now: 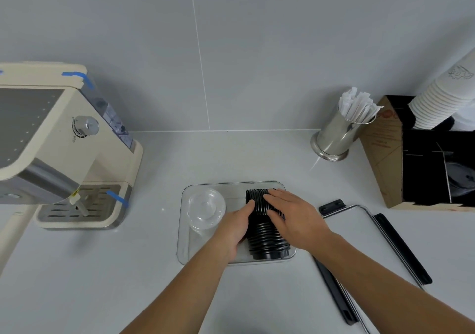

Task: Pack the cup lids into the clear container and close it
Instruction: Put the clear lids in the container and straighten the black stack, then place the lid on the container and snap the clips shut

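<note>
inside clear container (183,231): black lids (267,238)

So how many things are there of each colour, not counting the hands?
Black: 1, the black lid stack
Clear: 3, the clear lid stack, container, container lid
Cream: 1, the coffee machine
Silver: 1, the straw holder
White: 1, the cup stack
Brown: 1, the box
Total: 8
</note>
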